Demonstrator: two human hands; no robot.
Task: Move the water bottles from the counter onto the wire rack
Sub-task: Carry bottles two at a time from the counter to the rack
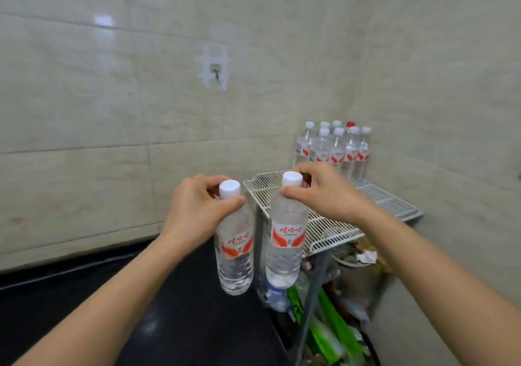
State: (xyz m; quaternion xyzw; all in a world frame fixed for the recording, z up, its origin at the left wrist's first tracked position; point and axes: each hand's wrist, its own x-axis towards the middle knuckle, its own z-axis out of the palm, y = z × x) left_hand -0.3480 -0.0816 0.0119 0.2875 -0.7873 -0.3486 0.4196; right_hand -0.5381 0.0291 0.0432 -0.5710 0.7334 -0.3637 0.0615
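I hold two clear water bottles with white caps and red-and-white labels, both in the air. My left hand grips the neck of the left bottle, which hangs over the black counter. My right hand grips the neck of the right bottle, which hangs just off the counter's right edge, in front of the white wire rack. Several more bottles of the same kind stand upright at the rack's far corner against the wall.
Tiled walls close in behind and to the right of the rack. Below the rack lies a pile of clutter: green packaging, plastic bags and crumpled paper. A small hook is stuck on the back wall.
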